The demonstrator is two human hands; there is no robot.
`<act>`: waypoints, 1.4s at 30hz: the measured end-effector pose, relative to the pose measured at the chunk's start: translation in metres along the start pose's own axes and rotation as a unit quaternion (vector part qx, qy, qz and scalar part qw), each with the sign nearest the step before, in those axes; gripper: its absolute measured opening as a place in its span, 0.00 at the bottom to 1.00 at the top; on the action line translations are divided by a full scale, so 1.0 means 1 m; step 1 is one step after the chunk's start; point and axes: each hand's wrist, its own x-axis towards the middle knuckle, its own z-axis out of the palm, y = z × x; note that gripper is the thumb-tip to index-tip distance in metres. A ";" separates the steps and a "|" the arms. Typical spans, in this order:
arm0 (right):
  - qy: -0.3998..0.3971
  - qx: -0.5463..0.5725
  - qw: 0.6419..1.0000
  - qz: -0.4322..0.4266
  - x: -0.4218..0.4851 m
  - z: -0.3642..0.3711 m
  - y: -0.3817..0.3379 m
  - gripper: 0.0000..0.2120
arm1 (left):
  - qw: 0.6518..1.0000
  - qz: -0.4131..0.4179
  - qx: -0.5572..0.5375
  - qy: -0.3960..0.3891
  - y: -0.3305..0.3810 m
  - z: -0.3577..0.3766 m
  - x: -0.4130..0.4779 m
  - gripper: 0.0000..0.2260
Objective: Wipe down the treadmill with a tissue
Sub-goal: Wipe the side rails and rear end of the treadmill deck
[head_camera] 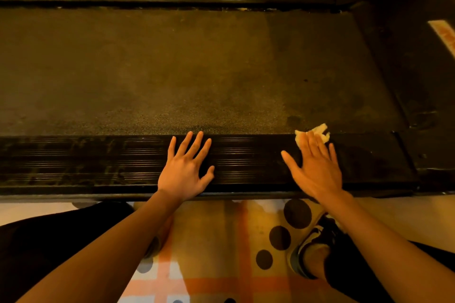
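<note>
Head view: left hand [185, 170] lies flat, fingers spread, on the treadmill [172, 69]'s ribbed near side rail; right hand [316, 164]'s straight fingers press a crumpled tissue [320, 131] at the textured belt's edge.

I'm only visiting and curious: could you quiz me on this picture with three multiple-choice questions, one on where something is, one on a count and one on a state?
1. Where is the tissue?
A. In the middle of the belt
B. On the floor mat
C. Under the fingers of the right hand, on the near rail

2. How many hands touch the treadmill?
A. None
B. Two
C. One

3. How does the left hand lie?
A. Flat, fingers spread
B. In a fist
C. Curled round the tissue

Answers:
1 C: the tissue pokes out past the fingertips at the rail's far edge.
2 B: both hands rest on the rail.
3 A: its fingers are straight and apart, holding nothing.
</note>
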 end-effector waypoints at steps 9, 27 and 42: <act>-0.021 0.018 0.988 -0.151 -0.008 0.009 -0.097 0.56 | 1.000 -0.011 -0.005 -0.007 0.001 -0.003 0.000 0.32; -0.006 -0.025 0.996 -0.080 -0.036 0.009 -0.009 0.51 | 1.000 -0.015 -0.002 -0.006 0.003 -0.004 0.000 0.32; 0.012 -0.016 0.999 -0.051 -0.051 0.011 0.010 0.49 | 1.000 -0.019 -0.007 -0.016 0.004 -0.006 0.000 0.33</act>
